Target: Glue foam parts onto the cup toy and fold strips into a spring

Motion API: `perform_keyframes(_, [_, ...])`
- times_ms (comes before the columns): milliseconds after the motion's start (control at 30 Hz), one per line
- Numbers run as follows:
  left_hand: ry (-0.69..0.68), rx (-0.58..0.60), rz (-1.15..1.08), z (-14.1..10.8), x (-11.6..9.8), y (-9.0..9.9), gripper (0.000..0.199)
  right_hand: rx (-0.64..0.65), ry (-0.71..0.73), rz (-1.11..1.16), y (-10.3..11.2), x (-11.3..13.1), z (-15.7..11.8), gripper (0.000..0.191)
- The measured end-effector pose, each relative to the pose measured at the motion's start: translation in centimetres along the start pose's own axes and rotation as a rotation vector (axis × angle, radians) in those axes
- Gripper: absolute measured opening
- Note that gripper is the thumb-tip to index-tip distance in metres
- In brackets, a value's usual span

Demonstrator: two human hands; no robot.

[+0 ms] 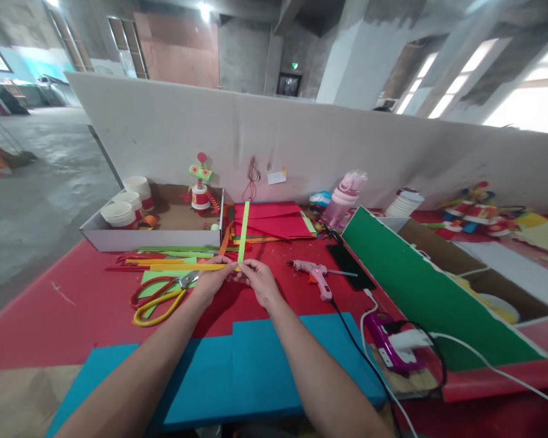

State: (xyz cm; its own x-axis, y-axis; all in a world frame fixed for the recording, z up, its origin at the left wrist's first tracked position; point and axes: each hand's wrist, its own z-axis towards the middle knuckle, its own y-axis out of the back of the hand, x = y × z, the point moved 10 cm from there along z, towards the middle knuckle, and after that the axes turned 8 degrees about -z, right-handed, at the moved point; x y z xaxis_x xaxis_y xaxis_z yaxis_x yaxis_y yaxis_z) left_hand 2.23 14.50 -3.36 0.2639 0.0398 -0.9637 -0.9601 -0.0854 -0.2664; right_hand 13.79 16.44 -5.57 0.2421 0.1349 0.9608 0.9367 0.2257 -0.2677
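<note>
My left hand [217, 280] and my right hand [259, 281] meet over the red table, fingers closed at the joint of two paper strips. A yellow strip [182, 267] runs leftward from my left hand's fingers. The light green strip [243, 231] points away from me, its near end at my right hand's fingertips. The two strips form a corner there. Scissors [158, 304] with one red and one yellow handle lie left of my left hand, beside more coloured strips [164, 250]. To the right of my right hand lies a pink glue gun [317, 274].
A box with cups [150, 239] stands back left, with a paper figure [201, 188] in it. Red paper sheets [274, 219] lie behind my hands. A phone [351, 267], pink bottle [342, 198], green board [429, 292] and purple power strip [390, 347] with cables are at the right.
</note>
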Motion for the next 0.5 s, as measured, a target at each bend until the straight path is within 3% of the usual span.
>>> perform_keyframes(367, [-0.055, -0.068, 0.088, 0.05, -0.53, 0.94, 0.026, -0.003, -0.035, -0.026, 0.23, -0.22, 0.00, 0.036])
perform_keyframes(500, [-0.030, -0.005, 0.035, 0.26, -0.05, 0.38, 0.028, -0.062, -0.007, 0.023, 0.70, -0.05, 0.02, 0.031])
